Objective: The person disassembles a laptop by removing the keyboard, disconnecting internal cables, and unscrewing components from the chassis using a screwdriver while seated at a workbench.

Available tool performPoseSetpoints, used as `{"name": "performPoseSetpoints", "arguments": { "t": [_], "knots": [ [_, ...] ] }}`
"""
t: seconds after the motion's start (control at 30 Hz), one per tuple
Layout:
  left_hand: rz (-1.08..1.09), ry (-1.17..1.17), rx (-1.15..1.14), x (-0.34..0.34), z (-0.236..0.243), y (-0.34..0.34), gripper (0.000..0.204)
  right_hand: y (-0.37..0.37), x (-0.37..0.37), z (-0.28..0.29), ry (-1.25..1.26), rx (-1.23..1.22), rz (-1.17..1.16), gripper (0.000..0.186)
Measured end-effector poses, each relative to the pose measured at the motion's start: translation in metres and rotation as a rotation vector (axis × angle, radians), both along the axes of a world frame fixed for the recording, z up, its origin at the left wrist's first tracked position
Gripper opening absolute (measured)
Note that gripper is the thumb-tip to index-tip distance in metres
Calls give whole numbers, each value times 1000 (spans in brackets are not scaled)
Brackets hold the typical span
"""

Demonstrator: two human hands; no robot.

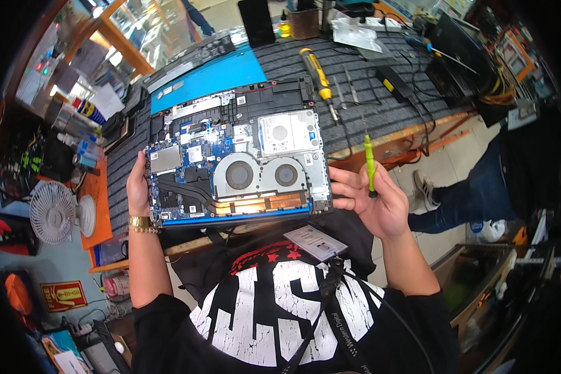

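Observation:
An opened laptop base (199,159) is held up at the table's near edge, its inside facing up. It shows two round fans, a copper heat pipe, a blue circuit board and a silver hard drive (287,133). My left hand (138,187) grips its left edge, the fingers hidden beneath. At the right edge, my right hand (380,202) touches the laptop with its fingertips. A thin lime-green screwdriver (369,161) is held between that hand's thumb and fingers, its tip pointing away from me.
Behind the laptop lie a blue mat (230,70), a yellow-and-black screwdriver (316,73) and a black adapter (393,84) on the striped table cover (287,59). A white fan (53,212) stands at left. Another person's leg (467,199) is close by at right.

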State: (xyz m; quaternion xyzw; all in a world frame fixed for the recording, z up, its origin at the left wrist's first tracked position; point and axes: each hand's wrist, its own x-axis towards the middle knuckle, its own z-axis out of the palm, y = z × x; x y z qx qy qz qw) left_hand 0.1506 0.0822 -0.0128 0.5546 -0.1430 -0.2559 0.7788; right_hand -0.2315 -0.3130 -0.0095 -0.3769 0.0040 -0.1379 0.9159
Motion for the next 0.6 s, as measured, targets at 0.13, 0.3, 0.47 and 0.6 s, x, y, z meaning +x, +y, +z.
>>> {"name": "performPoseSetpoints", "arguments": {
  "t": [0.13, 0.3, 0.47, 0.6],
  "knots": [
    [66, 23, 5, 8, -6, 22, 47, 1, 49, 8, 84, -43, 30, 32],
    [200, -7, 42, 10, -11, 32, 47, 7, 86, 14, 188, -134, 22, 30],
    [319, 3, 147, 11, -10, 25, 47, -5, 119, 36, 385, -339, -76, 30],
    [385, -98, 332, 13, -6, 16, 53, -20, 152, 45, 526, -520, -119, 29]
  ]
}}
